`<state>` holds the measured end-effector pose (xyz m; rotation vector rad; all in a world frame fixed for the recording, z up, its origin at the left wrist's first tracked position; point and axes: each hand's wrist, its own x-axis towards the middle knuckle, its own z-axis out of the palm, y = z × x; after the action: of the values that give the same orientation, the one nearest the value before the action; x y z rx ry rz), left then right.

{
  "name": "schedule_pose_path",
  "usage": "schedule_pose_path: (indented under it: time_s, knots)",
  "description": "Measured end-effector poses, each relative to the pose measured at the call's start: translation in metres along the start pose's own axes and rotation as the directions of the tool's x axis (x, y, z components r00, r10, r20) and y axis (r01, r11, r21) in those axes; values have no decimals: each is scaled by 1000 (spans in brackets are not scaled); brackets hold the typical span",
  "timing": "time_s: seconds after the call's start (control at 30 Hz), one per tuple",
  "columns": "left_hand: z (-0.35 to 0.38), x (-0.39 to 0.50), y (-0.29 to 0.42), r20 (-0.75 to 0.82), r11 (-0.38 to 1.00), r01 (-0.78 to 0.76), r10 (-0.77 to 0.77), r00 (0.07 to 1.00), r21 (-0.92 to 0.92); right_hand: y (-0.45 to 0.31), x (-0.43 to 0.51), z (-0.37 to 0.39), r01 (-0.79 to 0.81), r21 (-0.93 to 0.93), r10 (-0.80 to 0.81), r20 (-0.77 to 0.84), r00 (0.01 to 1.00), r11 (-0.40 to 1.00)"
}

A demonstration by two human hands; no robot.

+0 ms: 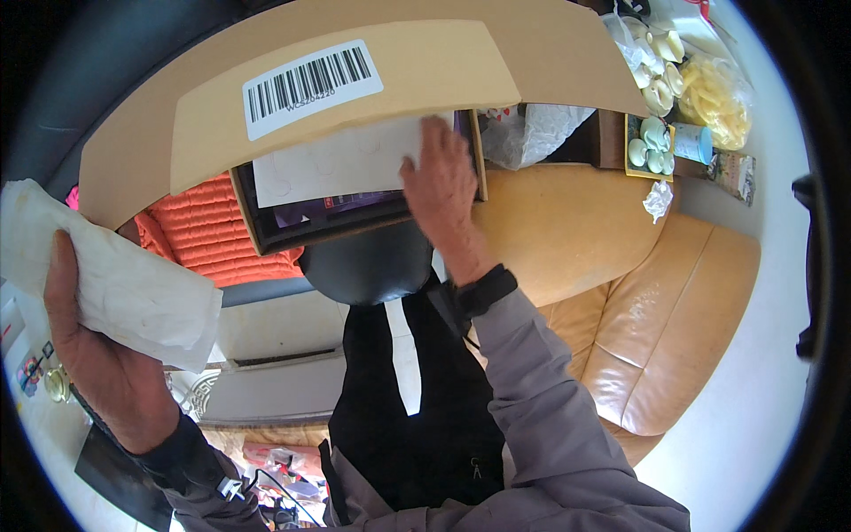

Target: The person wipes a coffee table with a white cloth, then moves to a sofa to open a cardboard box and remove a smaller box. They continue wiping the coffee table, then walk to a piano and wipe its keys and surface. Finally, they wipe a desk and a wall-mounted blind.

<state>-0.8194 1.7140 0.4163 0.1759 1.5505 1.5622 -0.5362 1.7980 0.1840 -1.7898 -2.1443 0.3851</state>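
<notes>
My left hand (pixel 100 352) grips a folded white sheet, cloth or paper (pixel 143 296), its thumb lying across the top and its fingers hidden underneath. Over an open cardboard box (pixel 369 231), my right hand (pixel 439 169) is spread with its palm down. Its fingers reach the right end of a white paper sheet (pixel 332 159) in the box and seem to touch it. Beneath that sheet, a strip of purple printed packaging (pixel 306 211) shows. The box's raised flap (pixel 445 66) carries a barcode label (pixel 312 88) and hides the far part of the interior.
A black padded stool (pixel 369 266) stands below the box. Left of it lies an orange quilted garment (pixel 199 229); a tan leather sofa (pixel 638 319) is at right. Several small cups (pixel 651 143) sit in a tray beside a blue-and-white canister (pixel 693 143). Crumpled white plastic (pixel 538 133) lies behind.
</notes>
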Motion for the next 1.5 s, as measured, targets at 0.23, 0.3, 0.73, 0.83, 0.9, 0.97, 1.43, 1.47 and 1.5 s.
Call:
schedule_pose_path:
  time_s: [0.23, 0.3, 0.73, 0.83, 0.9, 0.97, 1.43, 1.47, 1.5]
  knots:
    - [4, 1, -6, 42, 997, -63, 65, 997, -41, 8, 29, -12, -207, -3, 207, 12, 978, 978]
    - [8, 2, -8, 14, 996, -86, 86, 996, -21, 3, 22, -6, -129, 51, 130, -19, 991, 990]
    - [13, -5, -11, -67, 975, -155, 167, 984, 158, 4, -6, 0, -224, 37, 223, 19, 975, 974]
    - [17, -3, -11, -92, 989, -108, 118, 989, 102, 4, 5, 6, -224, 83, 222, 34, 975, 971]
    - [20, -1, -10, -93, 990, -114, 122, 988, 81, 2, 11, 10, -242, 59, 237, 74, 969, 969]
    - [23, -2, -11, -103, 993, -102, 108, 989, 63, 4, 10, 12, -216, 23, 214, 74, 974, 976]
    - [36, -7, -21, -56, 995, -61, 65, 996, 80, 64, 32, 41, 87, 156, -84, -25, 996, 984]
    - [38, -9, -22, -57, 994, -67, 72, 996, 86, 68, 31, 43, 4, 141, -13, 65, 998, 990]
    - [41, -11, -22, -27, 993, -85, 87, 996, 86, 72, 31, 44, -79, 116, 61, 154, 986, 990]
